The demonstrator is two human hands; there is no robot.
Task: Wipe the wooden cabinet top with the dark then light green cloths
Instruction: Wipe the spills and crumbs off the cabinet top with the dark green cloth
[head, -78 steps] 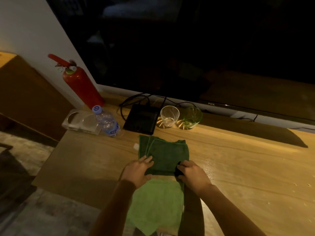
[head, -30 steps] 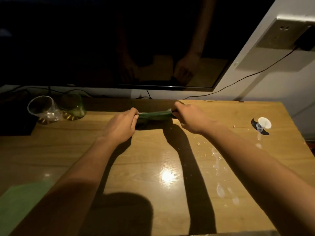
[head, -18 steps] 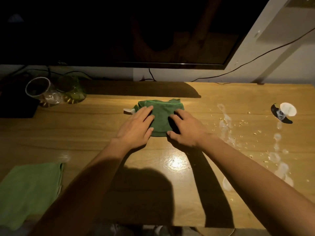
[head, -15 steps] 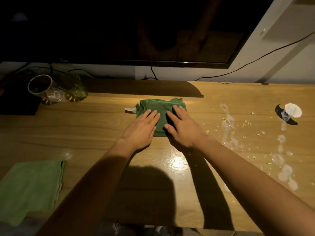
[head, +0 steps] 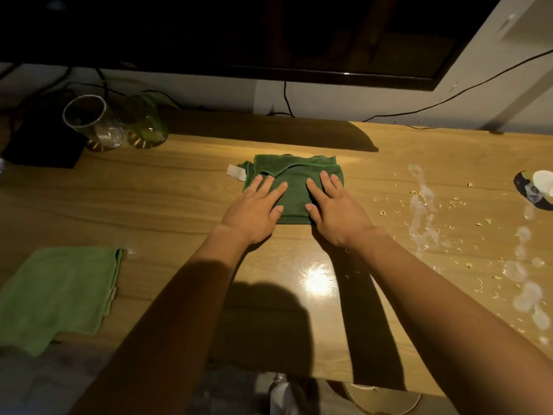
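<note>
The dark green cloth (head: pixel 294 175) lies folded on the wooden cabinet top (head: pixel 167 205), near its middle. My left hand (head: pixel 254 206) rests flat on the cloth's left part with fingers spread. My right hand (head: pixel 332 205) lies flat on its right part, fingers also apart. Neither hand grips the cloth. The light green cloth (head: pixel 57 292) lies folded at the front left edge of the top, partly overhanging it.
A clear glass (head: pixel 95 124) and a green glass (head: pixel 146 121) stand at the back left beside a black box (head: pixel 45 145). Wet streaks (head: pixel 422 208) and crumbs (head: pixel 466 235) cover the right side. A black-and-white item (head: pixel 538 188) lies far right. A TV (head: pixel 239 34) hangs behind.
The hands carried the dark cloth from the left to the cabinet's middle, laid it down and flattened on it. In the last half second they slid slightly forward.
</note>
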